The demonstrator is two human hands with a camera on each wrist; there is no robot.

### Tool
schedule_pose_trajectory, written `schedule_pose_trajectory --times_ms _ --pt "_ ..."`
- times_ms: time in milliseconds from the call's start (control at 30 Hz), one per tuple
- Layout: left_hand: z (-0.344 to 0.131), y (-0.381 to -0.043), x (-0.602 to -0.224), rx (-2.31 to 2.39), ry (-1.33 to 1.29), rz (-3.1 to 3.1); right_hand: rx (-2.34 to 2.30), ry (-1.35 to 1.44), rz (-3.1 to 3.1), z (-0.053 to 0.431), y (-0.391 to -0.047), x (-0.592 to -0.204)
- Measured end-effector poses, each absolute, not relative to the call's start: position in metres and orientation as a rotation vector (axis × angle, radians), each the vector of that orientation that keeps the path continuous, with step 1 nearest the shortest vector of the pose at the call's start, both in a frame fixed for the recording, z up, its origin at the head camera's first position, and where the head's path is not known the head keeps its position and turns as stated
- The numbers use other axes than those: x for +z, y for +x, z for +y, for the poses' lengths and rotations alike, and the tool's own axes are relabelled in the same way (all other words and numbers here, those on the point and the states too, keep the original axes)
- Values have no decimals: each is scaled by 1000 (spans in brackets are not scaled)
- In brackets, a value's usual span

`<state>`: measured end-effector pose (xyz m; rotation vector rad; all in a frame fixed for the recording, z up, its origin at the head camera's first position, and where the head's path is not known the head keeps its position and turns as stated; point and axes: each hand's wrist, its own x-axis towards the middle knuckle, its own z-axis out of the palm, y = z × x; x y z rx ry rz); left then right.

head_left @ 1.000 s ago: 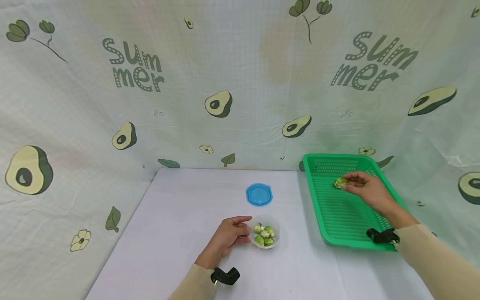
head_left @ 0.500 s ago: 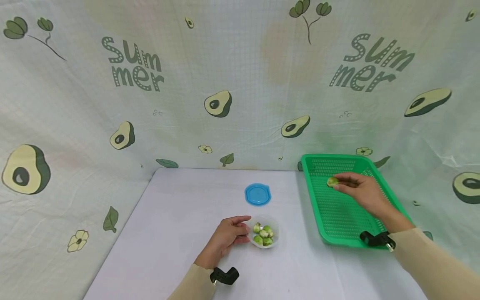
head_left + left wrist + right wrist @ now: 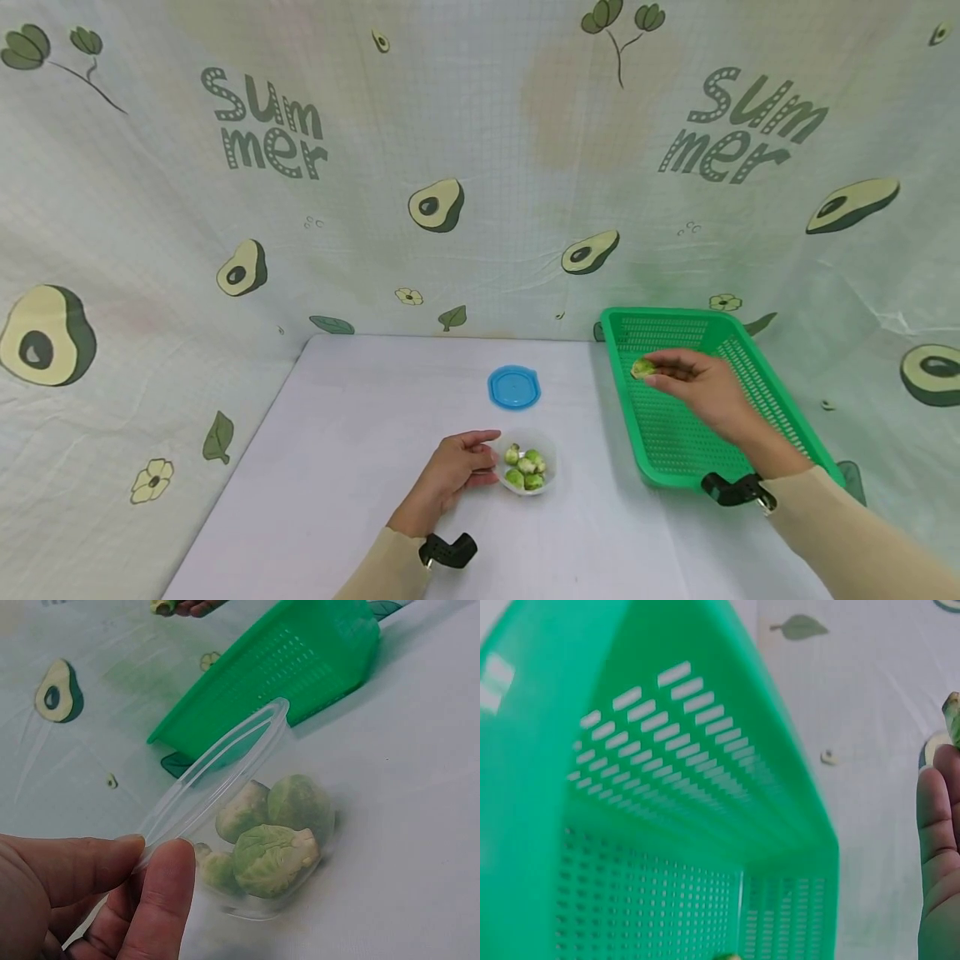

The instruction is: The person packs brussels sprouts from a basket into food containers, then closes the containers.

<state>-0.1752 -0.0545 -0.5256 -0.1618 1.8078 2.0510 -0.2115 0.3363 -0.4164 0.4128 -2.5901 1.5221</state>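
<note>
My left hand point(image 3: 453, 473) pinches the rim of a clear round plastic container point(image 3: 259, 907) between thumb and finger. Several Brussels sprouts point(image 3: 274, 861) lie inside it; the container stands on the table. Over the green basket, my right hand point(image 3: 708, 392) holds one Brussels sprout point(image 3: 642, 368) in its fingertips, above the basket's left side. Only part of that hand shows at the right edge of the right wrist view, with a sliver of the sprout point(image 3: 952, 718).
The green perforated basket point(image 3: 637, 454) stands at the table's right. At the bottom edge of the right wrist view, a small green and pale bit point(image 3: 727, 957) shows inside it. A blue lid point(image 3: 514, 387) lies behind the container. A printed cloth point(image 3: 510, 167) hangs behind the table.
My right hand has moved left across the basket with the Brussels sprout, from its middle toward its left side. My left hand stays at the container's rim.
</note>
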Motion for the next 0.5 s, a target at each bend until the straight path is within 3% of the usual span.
schedule_pose_trajectory --times_ms 500 --pt "-54 -174 -523 2040 -175 1818 1690 429 -2524 291 -196 -423"
